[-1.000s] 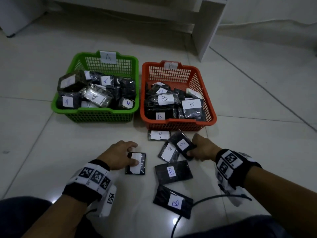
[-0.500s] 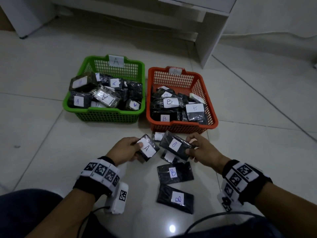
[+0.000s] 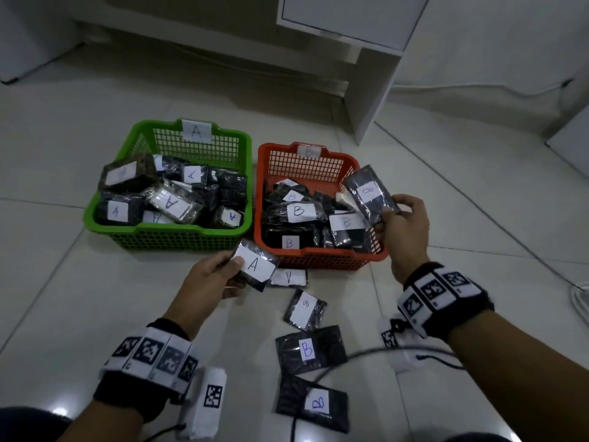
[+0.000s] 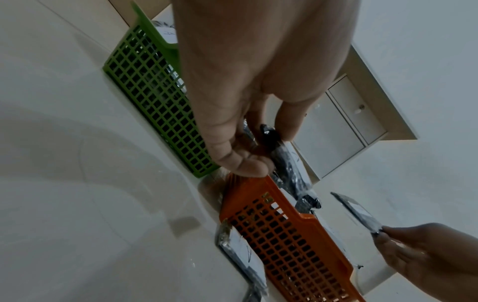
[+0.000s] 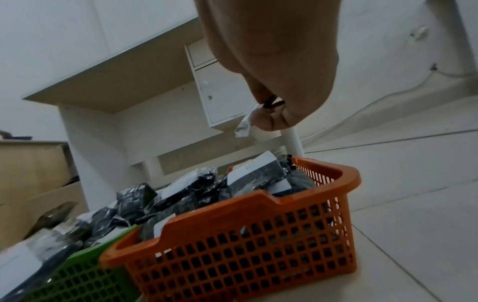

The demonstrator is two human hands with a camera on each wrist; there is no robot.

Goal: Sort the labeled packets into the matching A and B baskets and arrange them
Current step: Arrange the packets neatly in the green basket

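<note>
White tiled floor [image 3: 79, 298], desk [image 3: 366, 74] behind. Left hand [image 3: 210, 279] pinches A packet [image 3: 255, 266] by its near-left end, just in front of the green basket [image 3: 165, 237], long axis running toward the orange basket [image 3: 318, 260]. Right hand [image 3: 403, 231] pinches B packet [image 3: 371, 193] over orange basket's right rim, tilted far-left. Both baskets are full of packets. Four loose packets [image 3: 307, 349] lie on the floor between the wrists.
</note>
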